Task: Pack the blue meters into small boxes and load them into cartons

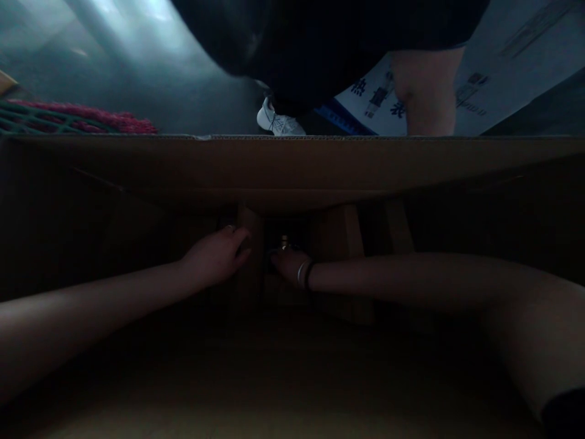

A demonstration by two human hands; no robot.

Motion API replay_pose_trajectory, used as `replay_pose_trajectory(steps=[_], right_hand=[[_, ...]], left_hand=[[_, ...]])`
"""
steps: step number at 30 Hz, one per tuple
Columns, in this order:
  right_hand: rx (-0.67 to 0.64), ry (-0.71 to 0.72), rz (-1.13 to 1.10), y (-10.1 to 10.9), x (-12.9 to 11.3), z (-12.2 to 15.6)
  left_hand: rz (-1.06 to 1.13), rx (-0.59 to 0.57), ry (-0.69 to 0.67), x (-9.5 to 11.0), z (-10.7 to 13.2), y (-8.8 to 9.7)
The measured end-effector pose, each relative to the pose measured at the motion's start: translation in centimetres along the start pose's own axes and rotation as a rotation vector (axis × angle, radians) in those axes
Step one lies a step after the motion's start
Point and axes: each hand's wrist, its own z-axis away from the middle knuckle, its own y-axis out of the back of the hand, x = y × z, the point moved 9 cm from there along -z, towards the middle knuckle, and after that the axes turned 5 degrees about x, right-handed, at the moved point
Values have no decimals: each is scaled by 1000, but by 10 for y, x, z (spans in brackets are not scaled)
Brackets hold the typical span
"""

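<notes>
Both arms reach deep into a large, dark cardboard box (292, 163). My left hand (218, 255) is curled at the edge of an upright cardboard divider (250, 277), its thumb and forefinger bent against it. Lower in the narrow gap right of the divider is my right hand (289, 266), with a light bracelet and a dark band on the wrist. A small brass-coloured fitting (284, 240) shows just past its fingers, which appear closed around it. Deep shadow hides most of those fingers and the rest of the fitting.
More upright cardboard pieces (353, 235) stand right of my right hand. Beyond the box's far rim are a person's leg (427, 91), a white shoe (278, 121), a white printed carton (516, 67), and a green crate (46, 119) beside something red and fluffy (114, 121).
</notes>
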Motion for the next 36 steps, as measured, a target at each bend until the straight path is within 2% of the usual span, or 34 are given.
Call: replay_pose_trajectory(steps=[2,4,6,9,11,15,20,22,25,27,29,31,33,35,36], right_hand=[[94,85,19,3,-12,4],[61,229,33,-8,-31,11],[36,436,63,-19,-52,22],[170,754,117,-22,-74,39],[223,818,146,-25,-77,42],[126,651,164,-30,-73,28],[8,447,50,-20,-63,11],[8,281,-17,-13,-39,-4],[-20,-32,-65,-9,13,-26],[-49,-150,-72,-6,34,-35],[-37,-165,-82,2,37,-36],[-16,-154,-105,11,28,-29],[67,-126,-143,22,14,-15],[181,0,-151,32,-7,0],[193,107,-128,31,-20,7]], left_hand=[[9,5,-4,0,0,0],[23,16,-10,0,0,0],[38,27,-16,0,0,-1],[40,32,-5,0,1,-1],[25,24,-1,-1,1,-1],[23,27,-8,-1,2,-1],[12,25,15,-6,1,0],[12,21,22,-7,1,-1],[13,21,16,-7,1,-2],[13,33,7,-7,2,-3],[24,50,-6,-5,1,-3],[47,61,-16,-4,0,-3],[70,64,-20,-3,0,-3],[76,62,-6,-5,-1,-3],[75,59,4,-5,-1,-4]])
